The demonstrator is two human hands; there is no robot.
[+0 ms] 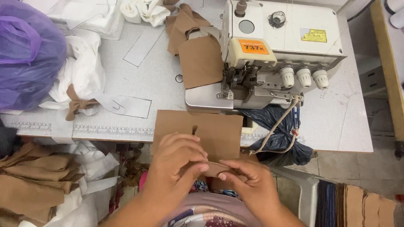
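Two hands work at the front edge of our bench [139, 80], whose back holds the sewing machine [273, 46]. Brown fabric [219, 130] lies flat over that front edge, just before the machine. Our left hand [174, 162] and right hand [248, 178] meet at its near hem, fingers pressed together, pinching a folded fabric strip [214, 168] between the fingertips.

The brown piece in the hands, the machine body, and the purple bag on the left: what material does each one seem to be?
The brown piece looks like soft matte woven or knit cloth: it folds limply under both hands. The machine body seems painted metal or hard plastic, cream and smooth with a slight sheen; which one, I cannot tell. The purple bag looks like thin translucent plastic film, crinkled and glossy.
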